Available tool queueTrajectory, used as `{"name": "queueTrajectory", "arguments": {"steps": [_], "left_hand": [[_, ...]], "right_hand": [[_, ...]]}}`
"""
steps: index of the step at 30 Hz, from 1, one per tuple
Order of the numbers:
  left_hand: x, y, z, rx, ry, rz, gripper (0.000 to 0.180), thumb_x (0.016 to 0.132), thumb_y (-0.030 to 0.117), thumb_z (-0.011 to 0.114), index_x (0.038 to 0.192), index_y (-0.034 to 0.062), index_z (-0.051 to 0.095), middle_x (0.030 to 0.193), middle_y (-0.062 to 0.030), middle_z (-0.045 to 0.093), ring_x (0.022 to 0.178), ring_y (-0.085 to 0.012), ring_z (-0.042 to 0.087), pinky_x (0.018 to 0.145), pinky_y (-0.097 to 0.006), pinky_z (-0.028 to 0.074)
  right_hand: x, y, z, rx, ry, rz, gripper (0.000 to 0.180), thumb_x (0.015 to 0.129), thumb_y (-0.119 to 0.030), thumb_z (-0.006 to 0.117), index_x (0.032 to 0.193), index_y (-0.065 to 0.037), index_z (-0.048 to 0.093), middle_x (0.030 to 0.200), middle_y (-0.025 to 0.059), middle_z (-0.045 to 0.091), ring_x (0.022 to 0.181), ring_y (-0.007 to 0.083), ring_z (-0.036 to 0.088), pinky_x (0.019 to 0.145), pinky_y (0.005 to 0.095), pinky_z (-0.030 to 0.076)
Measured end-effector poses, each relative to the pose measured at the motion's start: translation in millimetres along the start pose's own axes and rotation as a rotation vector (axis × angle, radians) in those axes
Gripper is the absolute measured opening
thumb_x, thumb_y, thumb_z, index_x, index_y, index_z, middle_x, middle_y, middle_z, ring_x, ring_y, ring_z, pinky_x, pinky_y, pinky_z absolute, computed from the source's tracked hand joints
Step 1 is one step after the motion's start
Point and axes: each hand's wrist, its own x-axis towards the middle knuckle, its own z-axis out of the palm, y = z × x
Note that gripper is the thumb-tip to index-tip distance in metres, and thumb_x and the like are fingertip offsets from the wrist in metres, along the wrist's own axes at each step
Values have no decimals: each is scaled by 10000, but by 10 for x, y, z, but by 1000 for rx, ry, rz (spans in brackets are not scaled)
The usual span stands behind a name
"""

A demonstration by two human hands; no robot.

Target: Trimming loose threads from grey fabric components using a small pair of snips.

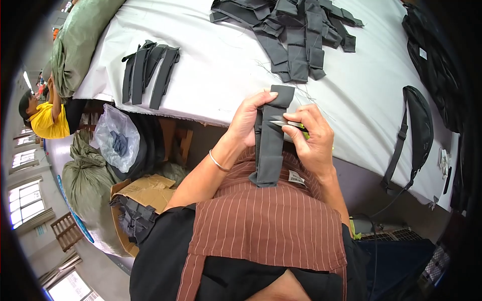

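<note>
A white-covered surface point(201, 75) is spread across the workroom, and at its near edge a folded dark grey strip point(271, 145) is held up in front of a striped brown apron point(266, 215). In the head view, the strip's left edge is gripped near its far end by the left hand point(247, 118), the fingers clamped on the cloth with the thumb laid on top. At the strip's right side, small pointed snips point(288, 123) are pinched in the fingers of the right hand point(314, 135), the blades turned left across the strip's face. Whether the cloth is touched by the tips, or a thread is caught between them, cannot be made out for certain.

The chief risk is judged to lie at those tips: the strip's weave or a seam could be nicked if the cloth were allowed to slip or buckle. The left thumb, just beyond the blades, could be pricked by an overlong push. The strip's near end is gripped by neither hand, so a twist could be caused by a light tug. Beyond the strip, loose threads point(304, 92) trail from a heap of dark strips point(296, 40); a snag could be caused if it were dragged through them.
</note>
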Motion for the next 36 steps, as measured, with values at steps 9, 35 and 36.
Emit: {"name": "queueTrajectory", "arguments": {"steps": [9, 35, 36], "left_hand": [[77, -18, -59, 163, -37, 82, 94, 852, 139, 609, 856, 63, 553, 749, 13, 544, 601, -45, 489, 548, -187, 442], [86, -38, -68, 376, -20, 119, 66, 844, 132, 624, 880, 83, 599, 703, 51, 550, 582, 2, 443, 501, -156, 357], [89, -39, -68, 376, -20, 120, 66, 844, 132, 624, 880, 83, 599, 703, 51, 550, 582, 2, 443, 501, -156, 357]], "right_hand": [[20, -13, 16, 10, -89, -25, 200, 685, -24, 716, 872, -30, 646, 796, 85, 564, 709, 236, 579, 627, 314, 451], [104, 80, -41, -110, -134, -231, 190, 669, -142, 733, 832, -87, 650, 755, 21, 610, 668, 222, 523, 615, 336, 361], [103, 86, -42, -105, -138, -225, 187, 666, -140, 734, 825, -87, 651, 757, 21, 612, 661, 222, 518, 613, 336, 359]]}}
